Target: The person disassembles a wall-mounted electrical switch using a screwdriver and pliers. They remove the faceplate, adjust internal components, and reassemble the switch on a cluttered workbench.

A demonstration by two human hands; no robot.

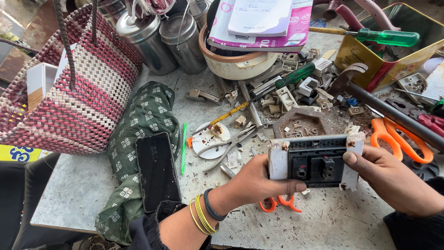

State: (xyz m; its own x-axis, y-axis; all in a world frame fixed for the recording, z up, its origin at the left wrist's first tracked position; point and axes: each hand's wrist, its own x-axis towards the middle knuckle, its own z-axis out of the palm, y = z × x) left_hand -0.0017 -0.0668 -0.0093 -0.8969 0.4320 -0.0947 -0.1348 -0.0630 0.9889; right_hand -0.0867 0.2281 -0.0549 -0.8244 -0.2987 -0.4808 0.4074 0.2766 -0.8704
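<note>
Head view: switchboard panel [314, 162] held up over the surface [83, 185], just fwd of the orange-handled snips [280, 203]. Left hand [256, 180] clamped on panel's left end, thumb across the front; right hand [393, 178] pinching the right end w/ fingertips. Pliers [229, 146] left of panel, phone [157, 170] further left (on green cloth [143, 120]). Best kept level, both ends gripped firmly; crumbly mounting ears look fragile.

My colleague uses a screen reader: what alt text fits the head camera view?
Two hands, left hand and right hand, hold a grey-and-black switch plate above a cluttered workbench. Screwdrivers, pliers, orange scissors, a phone and a woven basket lie around.
</note>
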